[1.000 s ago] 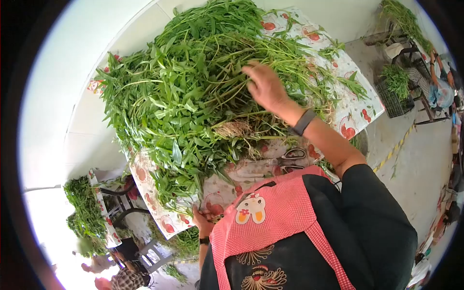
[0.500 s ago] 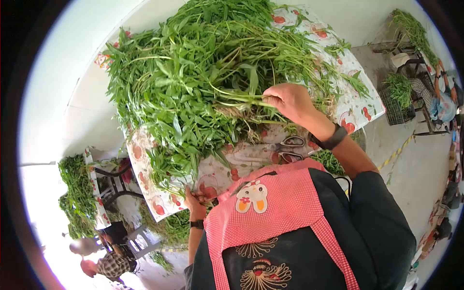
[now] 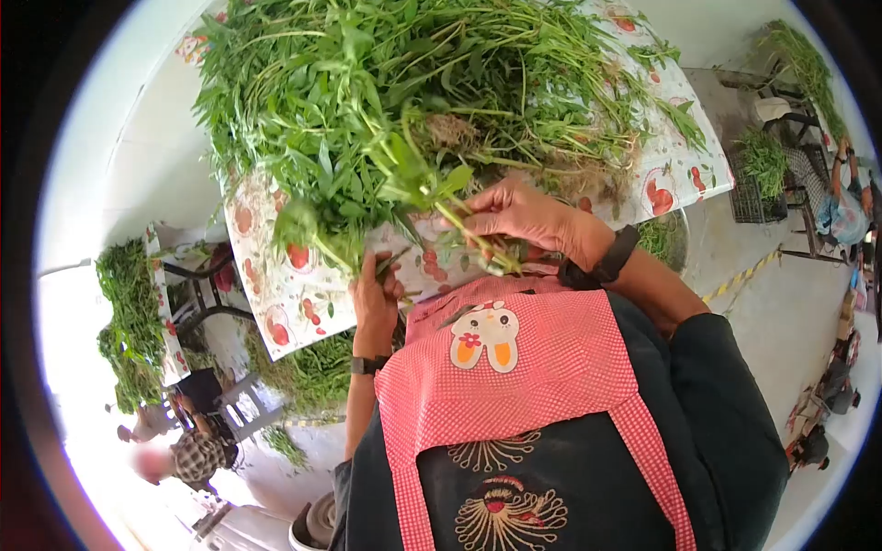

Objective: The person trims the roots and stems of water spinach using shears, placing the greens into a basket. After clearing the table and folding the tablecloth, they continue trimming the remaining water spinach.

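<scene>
A big heap of leafy green stalks (image 3: 413, 83) covers a table with a fruit-patterned cloth (image 3: 276, 294). My right hand (image 3: 519, 219) is closed around a few green stalks (image 3: 432, 197) drawn out of the heap toward my chest. My left hand (image 3: 375, 298) sits at the table's near edge, pinching the lower ends of the same bunch. A black band is on each wrist. A pink checked apron (image 3: 514, 386) fills the lower view.
Another table piled with greens (image 3: 129, 321) stands at the left, with people seated below it. At the right a person sits by a dark crate of greens (image 3: 758, 174). Grey floor with a yellow line lies to the right.
My right hand pulled a few stalks out of the heap and brought them down toward my chest. My left hand rose to meet the bunch. The scissors on the cloth are hidden now.
</scene>
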`<state>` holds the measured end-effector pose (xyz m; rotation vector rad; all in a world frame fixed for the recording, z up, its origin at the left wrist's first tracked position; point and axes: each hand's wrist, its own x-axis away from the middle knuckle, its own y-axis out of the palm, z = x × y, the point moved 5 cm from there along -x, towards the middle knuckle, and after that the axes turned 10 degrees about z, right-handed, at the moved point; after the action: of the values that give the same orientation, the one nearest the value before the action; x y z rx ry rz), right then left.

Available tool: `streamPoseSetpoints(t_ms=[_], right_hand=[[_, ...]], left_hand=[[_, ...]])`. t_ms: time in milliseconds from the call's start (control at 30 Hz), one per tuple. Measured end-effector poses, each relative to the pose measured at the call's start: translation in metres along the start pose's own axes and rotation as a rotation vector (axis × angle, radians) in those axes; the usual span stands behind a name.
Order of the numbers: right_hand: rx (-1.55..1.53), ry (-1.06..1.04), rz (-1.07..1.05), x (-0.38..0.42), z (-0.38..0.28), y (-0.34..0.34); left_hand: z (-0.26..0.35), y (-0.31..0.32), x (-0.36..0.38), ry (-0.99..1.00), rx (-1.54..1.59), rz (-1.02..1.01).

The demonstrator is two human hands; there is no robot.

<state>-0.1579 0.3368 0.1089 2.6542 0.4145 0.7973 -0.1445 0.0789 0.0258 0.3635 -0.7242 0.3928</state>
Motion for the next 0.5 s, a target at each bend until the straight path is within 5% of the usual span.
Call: streamPoseSetpoints(t_ms=[133,233,333,500], right_hand=[[0.315,-0.277,-0.039,-0.039,0.033,-0.004],[0.845,-0.484,0.274,-0.055,0.039,-0.031],[0.731,-0.485,0.321,-0.018,0.039,-0.046],[1.262,-0.598,0.665,0.044,0.062,-0.102]], left_hand=[[0.007,0.020,0.024,0.102,-0.008,-0.078],[0.000,0.010,0.018,0.118,0.055,-0.044],[-0.013,-0.006,0.018,0.057,0.076,0.047],[-0.010,0.010,0.023,0.130,0.067,0.070]])
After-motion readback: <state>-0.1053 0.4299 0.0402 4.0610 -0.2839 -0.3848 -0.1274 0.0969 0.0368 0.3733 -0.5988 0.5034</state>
